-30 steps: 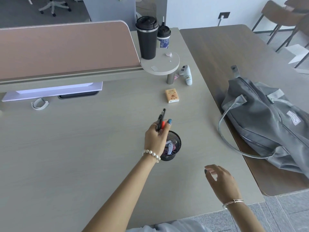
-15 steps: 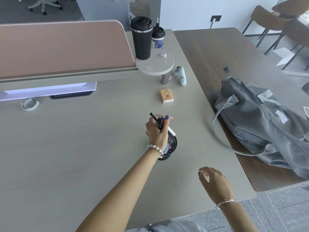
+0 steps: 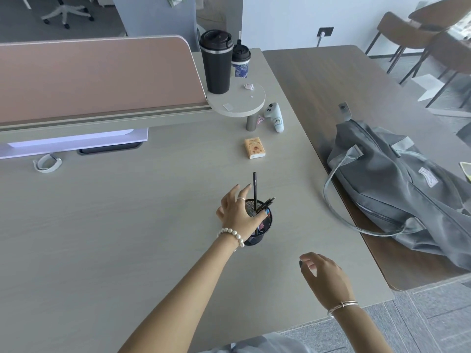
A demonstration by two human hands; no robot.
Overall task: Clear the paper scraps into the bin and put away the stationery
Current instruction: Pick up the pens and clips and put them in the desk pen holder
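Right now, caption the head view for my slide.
Left hand at the pen cup with pens standing in it; right hand hovers nearby.

left hand (image 3: 238, 216): pearl bracelet, silver ring | right hand (image 3: 326, 277): thin silver bangle | nails: dark polish

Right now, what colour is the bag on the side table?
Grey, with a small pale label on its side; the head view shows it clearly.

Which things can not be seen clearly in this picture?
- Head view: the contents of the mesh pen holder are partly hidden by the left hand.
- The writing on the small orange box is too small to read.
- No bin shows in the frame.
- The grey bag is cut off by the right edge.
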